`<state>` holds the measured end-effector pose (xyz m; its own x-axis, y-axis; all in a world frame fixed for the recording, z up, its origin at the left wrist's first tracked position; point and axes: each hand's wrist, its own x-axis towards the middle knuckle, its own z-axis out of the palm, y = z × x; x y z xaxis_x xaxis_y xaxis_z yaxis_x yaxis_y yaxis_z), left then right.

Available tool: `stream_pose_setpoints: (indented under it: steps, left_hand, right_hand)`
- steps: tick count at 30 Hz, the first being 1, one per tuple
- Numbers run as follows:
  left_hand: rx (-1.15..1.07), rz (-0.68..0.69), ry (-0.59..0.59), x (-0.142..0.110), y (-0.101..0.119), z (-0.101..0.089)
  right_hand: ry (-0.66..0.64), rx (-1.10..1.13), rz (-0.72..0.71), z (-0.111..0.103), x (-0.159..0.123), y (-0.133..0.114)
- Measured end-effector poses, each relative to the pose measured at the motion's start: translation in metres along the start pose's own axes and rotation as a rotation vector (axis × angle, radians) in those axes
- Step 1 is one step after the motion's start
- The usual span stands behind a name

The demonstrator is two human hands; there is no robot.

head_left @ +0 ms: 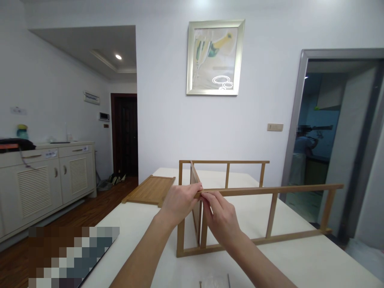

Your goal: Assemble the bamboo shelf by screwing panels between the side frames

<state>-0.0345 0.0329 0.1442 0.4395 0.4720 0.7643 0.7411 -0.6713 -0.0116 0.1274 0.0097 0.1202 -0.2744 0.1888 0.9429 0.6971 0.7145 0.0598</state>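
A wooden shelf frame (pixel 271 216) lies on its side on the white table (pixel 138 228), with two ladder-like sides and a thin wooden panel (pixel 195 208) set between them near the left end. My left hand (pixel 181 199) is closed around the upper rail of the near side, at the panel's edge. Beside it, my right hand (pixel 220 214) pinches the same rail from the right, fingertips bent against the wood. Any small part under these fingers is hidden. On the table to the left rests a slatted wooden board (pixel 154 189), partly behind my left hand.
At the table's near edge are a clear plastic bag (pixel 213 281), a small screw (pixel 200 284) and a thin dark rod (pixel 229 281). A white cabinet (pixel 39 184) stands left. Through the right doorway, a person (pixel 303 144) is visible in another room.
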Motion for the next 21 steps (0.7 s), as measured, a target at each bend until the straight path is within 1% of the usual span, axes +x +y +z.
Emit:
stream_pose_setpoints:
  steps: [8, 12, 16, 21]
  left_hand:
    - [-0.003, -0.016, -0.019, -0.0010, -0.0020, 0.0019]
    - [-0.007, -0.016, -0.023, -0.0011, -0.0027, 0.0020]
    - [-0.008, -0.020, -0.010, -0.0012, -0.0016, 0.0019]
    - [0.002, -0.023, -0.001, -0.0015, -0.0016, 0.0030]
  right_hand:
    - [-0.053, -0.143, 0.032, -0.0006, -0.0002, 0.0003]
    - [-0.041, -0.101, 0.056, -0.0013, -0.0003, 0.0002]
    - [-0.039, -0.053, 0.032, -0.0034, 0.0012, -0.0016]
    - [-0.040, -0.062, 0.017, -0.0030, 0.0015, -0.0018]
